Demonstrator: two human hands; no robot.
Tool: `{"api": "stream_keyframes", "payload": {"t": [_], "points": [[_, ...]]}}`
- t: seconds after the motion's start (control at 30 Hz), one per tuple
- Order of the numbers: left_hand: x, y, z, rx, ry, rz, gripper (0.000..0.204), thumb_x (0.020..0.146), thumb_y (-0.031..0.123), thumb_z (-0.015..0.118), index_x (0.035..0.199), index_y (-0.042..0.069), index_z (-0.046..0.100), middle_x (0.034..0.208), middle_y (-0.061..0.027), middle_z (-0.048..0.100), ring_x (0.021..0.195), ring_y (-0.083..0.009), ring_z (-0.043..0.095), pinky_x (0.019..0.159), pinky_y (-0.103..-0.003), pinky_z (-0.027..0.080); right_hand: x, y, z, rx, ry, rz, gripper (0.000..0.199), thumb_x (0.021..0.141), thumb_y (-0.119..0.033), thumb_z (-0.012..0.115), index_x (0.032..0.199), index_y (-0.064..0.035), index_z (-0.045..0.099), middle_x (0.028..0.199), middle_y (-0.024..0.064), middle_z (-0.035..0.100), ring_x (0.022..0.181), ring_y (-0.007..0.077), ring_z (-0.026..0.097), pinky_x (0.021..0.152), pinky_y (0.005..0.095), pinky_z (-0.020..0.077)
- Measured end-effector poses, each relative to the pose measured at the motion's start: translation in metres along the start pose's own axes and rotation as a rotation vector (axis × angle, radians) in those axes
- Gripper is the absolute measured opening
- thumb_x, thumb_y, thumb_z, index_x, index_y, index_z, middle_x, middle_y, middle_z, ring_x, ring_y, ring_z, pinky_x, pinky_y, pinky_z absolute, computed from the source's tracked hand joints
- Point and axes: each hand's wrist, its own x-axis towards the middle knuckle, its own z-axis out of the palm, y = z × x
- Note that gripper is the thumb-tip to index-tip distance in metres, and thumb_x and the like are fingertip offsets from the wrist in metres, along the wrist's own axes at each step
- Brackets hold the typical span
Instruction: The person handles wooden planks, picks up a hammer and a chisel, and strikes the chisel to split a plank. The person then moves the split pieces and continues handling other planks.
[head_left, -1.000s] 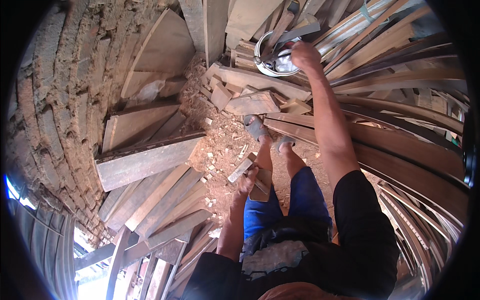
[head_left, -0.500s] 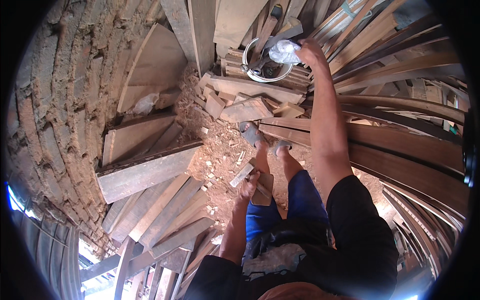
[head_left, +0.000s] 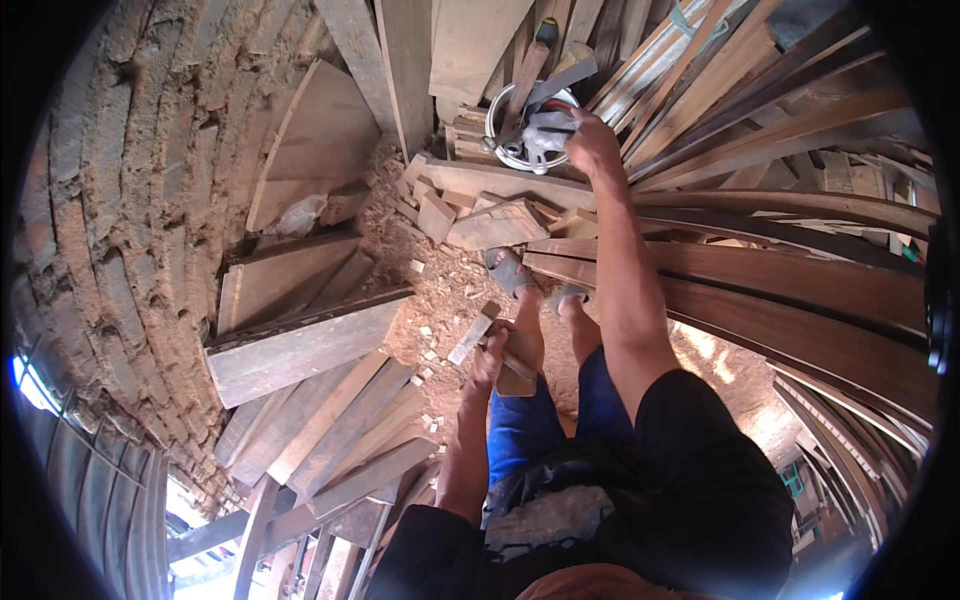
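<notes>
- Pale crumpled bag [head_left: 545,140] is lying in the mouth of the white bucket [head_left: 489,119], beyond the person's feet, with a dark slim object [head_left: 555,129] showing across it.
- Right hand [head_left: 594,147] is bending over the bucket's right side, fingers apparently curling at the bag; whether they are gripping the bag, the slim object or both, I cannot tell.
- Snagging is looking like the likeliest trouble: a wooden bar [head_left: 527,80] and a flat grey piece [head_left: 565,79] are leaning out of the bucket close to the fingers. Thin film could be catching and tearing; knuckles could be scraping if that edge is sharp.
- Tipping is another risk: the bucket is standing among wood offcuts [head_left: 498,224], its base is hiding from view, and a sideways tug could be upsetting it.
- Left hand [head_left: 490,356] is gripping a narrow wooden block [head_left: 474,334] and a broad wooden piece [head_left: 518,372] above the left leg. With one hand doing all the holding, a loosening grip could be dropping either towards the grey sandal [head_left: 508,273].
</notes>
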Motion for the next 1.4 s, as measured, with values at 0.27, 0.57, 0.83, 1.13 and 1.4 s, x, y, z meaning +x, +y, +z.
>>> {"api": "stream_keyframes", "payload": {"t": [0.27,0.57,0.83,1.13,1.4], "points": [[0.057,0.074,0.019,-0.177,0.108,0.134,0.038,0.095,0.037,0.057,0.112,0.004,0.063,0.102,-0.0069,0.063,0.096,-0.0191,0.057,0.088,-0.036,0.046,-0.139,-0.008,0.038,1.3,-0.331,0.24,0.031,0.093,-0.03,0.063,0.106,-0.0012,0.067,0.09,0.0128,0.07,0.084,0.0211,0.067,0.079,0.0344,0.0526],[0.116,0.157,0.064,-0.245,-0.028,0.208,0.042,0.097,0.038,0.052,0.12,0.004,0.059,0.108,-0.0088,0.061,0.104,-0.0196,0.057,0.092,-0.036,0.047,-0.176,-0.014,-0.019,1.099,-0.579,0.045,0.047,0.092,-0.048,0.065,0.089,-0.0016,0.067,0.07,-0.0003,0.06,0.061,0.0072,0.052,0.053,0.026,0.0422],[0.178,0.237,0.067,0.943,-0.174,0.766,0.044,0.095,0.026,0.049,0.136,0.008,0.056,0.12,-0.0126,0.063,0.112,-0.023,0.058,0.094,-0.039,0.049,-0.201,-0.003,-0.009,1.184,-0.285,0.536,0.045,0.091,-0.046,0.069,0.076,-0.0041,0.059,0.066,-0.001,0.052,0.055,0.0068,0.047,0.05,0.0263,0.0415],[0.331,0.172,0.112,1.466,-0.28,0.827,0.034,0.092,0.017,0.055,0.125,0.011,0.059,0.118,-0.0107,0.065,0.112,-0.0296,0.06,0.096,-0.037,0.049,-0.243,0.006,0.015,0.886,-0.43,0.558,0.06,0.086,-0.051,0.07,0.099,0.0079,0.068,0.088,0.02,0.07,0.085,0.0262,0.067,0.076,0.0399,0.0502],[0.237,0.277,0.098,0.108,-0.084,0.429,0.011,0.085,0.008,0.067,0.095,0.003,0.066,0.094,-0.0102,0.067,0.077,-0.0216,0.063,0.073,-0.033,0.053,-0.229,0.002,-0.001,1.011,-0.341,0.61,0.059,0.085,-0.049,0.069,0.102,0.0067,0.068,0.09,0.0183,0.069,0.084,0.0242,0.064,0.075,0.0394,0.05]]}}
